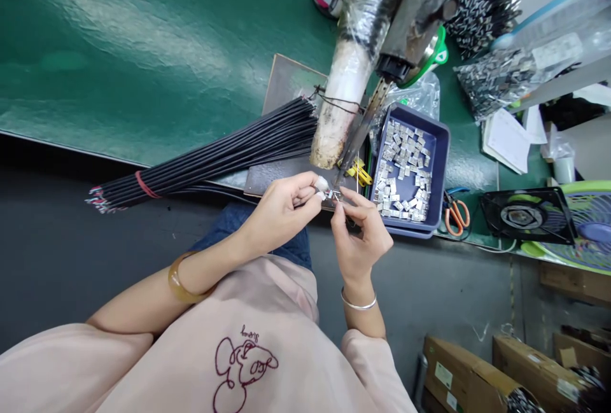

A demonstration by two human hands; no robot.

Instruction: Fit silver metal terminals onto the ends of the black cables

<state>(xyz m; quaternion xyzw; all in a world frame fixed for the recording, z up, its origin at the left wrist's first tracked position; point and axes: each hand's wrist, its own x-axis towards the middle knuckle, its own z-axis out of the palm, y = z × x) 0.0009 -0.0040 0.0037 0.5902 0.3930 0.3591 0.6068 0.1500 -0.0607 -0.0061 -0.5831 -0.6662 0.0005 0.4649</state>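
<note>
My left hand (292,200) is closed in a pinch, with white covers on the thumb and index fingertips. Facing it, my right hand (360,225) pinches with thumb and index finger. Small silvery and whitish bits (330,195) show between the two sets of fingertips, too small to name. Just above them ends the dark tip of a soldering iron (372,111), which points down from a mount. A bundle of black cables (229,142), tied with a red band, lies left of my hands. Right of them, a blue tray (440,165) holds many small metal connectors (403,155).
A wrapped hose (346,76) hangs close over my hands. Yellow clips (360,172) lie beside the tray. Orange-handled scissors (457,216), a black fan (527,217) and papers (508,139) are at the right on the green table (143,50). Cardboard boxes (470,368) stand below.
</note>
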